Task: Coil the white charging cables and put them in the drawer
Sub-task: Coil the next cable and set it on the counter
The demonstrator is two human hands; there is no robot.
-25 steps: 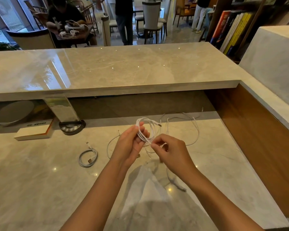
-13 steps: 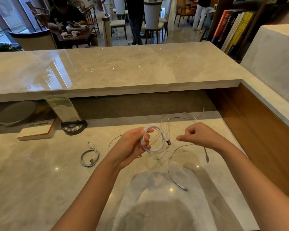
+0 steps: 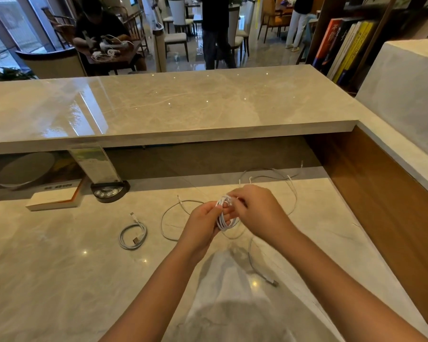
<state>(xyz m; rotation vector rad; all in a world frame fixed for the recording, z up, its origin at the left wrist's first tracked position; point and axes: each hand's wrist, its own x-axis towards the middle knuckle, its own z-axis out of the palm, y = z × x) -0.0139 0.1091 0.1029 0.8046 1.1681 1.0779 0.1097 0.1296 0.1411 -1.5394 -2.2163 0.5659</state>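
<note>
A white charging cable (image 3: 223, 219) is looped into a small coil between my hands above the marble desk. My left hand (image 3: 203, 224) grips the coil's loops. My right hand (image 3: 256, 213) pinches the cable at the top of the coil. The cable's loose tail (image 3: 258, 266) trails down to the desk, ending in a plug near my right forearm. A finished coiled white cable (image 3: 133, 235) lies on the desk to the left. More loose white cables (image 3: 292, 191) sprawl behind my hands. No drawer is in view.
A raised marble counter (image 3: 171, 107) runs across the back, with a wooden side panel (image 3: 386, 198) on the right. A white book (image 3: 56, 197), a round black device (image 3: 109, 191) and a clear sign stand (image 3: 94, 162) sit at the left back. People sit and stand beyond the counter.
My right hand, which had pulled the cable out to the right, has come back to the coil and laid another loop on it. The tail on the desk is shorter.
</note>
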